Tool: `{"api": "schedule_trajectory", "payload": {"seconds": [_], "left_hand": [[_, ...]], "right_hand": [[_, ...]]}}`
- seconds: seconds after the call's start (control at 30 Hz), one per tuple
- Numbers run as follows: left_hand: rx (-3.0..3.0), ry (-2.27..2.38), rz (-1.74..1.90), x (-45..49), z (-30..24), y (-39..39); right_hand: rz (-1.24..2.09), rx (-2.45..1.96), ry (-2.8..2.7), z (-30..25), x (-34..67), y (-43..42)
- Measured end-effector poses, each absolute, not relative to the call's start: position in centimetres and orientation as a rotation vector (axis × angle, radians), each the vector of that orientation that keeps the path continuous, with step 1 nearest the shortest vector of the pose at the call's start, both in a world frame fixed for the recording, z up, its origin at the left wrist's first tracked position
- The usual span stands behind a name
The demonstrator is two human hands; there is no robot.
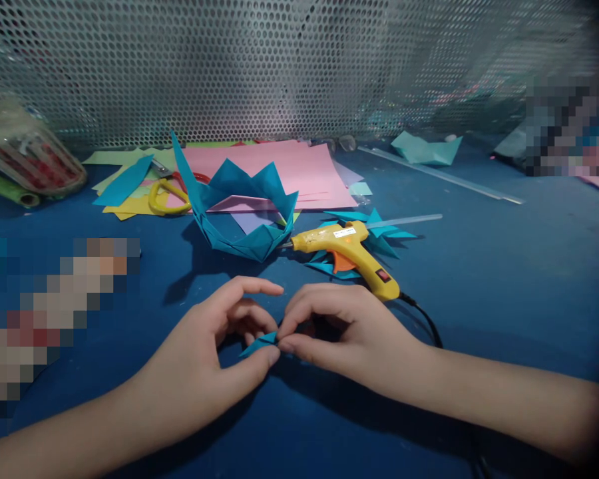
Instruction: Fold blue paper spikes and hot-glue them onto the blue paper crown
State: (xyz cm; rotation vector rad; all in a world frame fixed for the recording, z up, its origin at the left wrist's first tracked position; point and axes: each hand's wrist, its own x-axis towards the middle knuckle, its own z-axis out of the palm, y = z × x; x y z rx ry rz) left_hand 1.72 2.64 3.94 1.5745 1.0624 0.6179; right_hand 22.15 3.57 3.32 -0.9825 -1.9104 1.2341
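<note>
A small folded piece of teal paper (pixel 259 343) is pinched between both my hands just above the blue table (pixel 504 279). My left hand (pixel 219 352) grips it with thumb and fingers, index finger arched over it. My right hand (pixel 339 329) pinches its right end with curled fingers. Behind my hands stands a teal folded paper crown (pixel 239 206). A yellow glue gun (pixel 352 253) lies to its right on several teal paper points (pixel 379 236).
Pink paper sheets (pixel 289 169), yellow-handled scissors (pixel 172 193) and coloured scraps lie at the back. A clear glue stick (pixel 439 174) and a teal paper shape (pixel 426 150) rest far right. A perforated metal screen (pixel 279 60) walls the back. A plastic pouch (pixel 24 153) sits far left.
</note>
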Motion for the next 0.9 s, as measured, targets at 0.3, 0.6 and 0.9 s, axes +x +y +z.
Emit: {"api": "schedule_trajectory", "payload": {"seconds": [0.3,0.6,0.9], "left_hand": [[1.561,1.121,0.729,2.0,4.1,2.7],[1.577,1.132,0.762,1.9,4.2,2.6],[1.686,1.045,0.734,1.8,4.0,2.2]], "right_hand": [[1.321,-1.075,-1.853,3.2,22.3,3.7],[1.453,-1.142,-1.782,3.7,22.0,3.7],[1.605,-1.15,-1.668,4.1,22.1,3.4]]}}
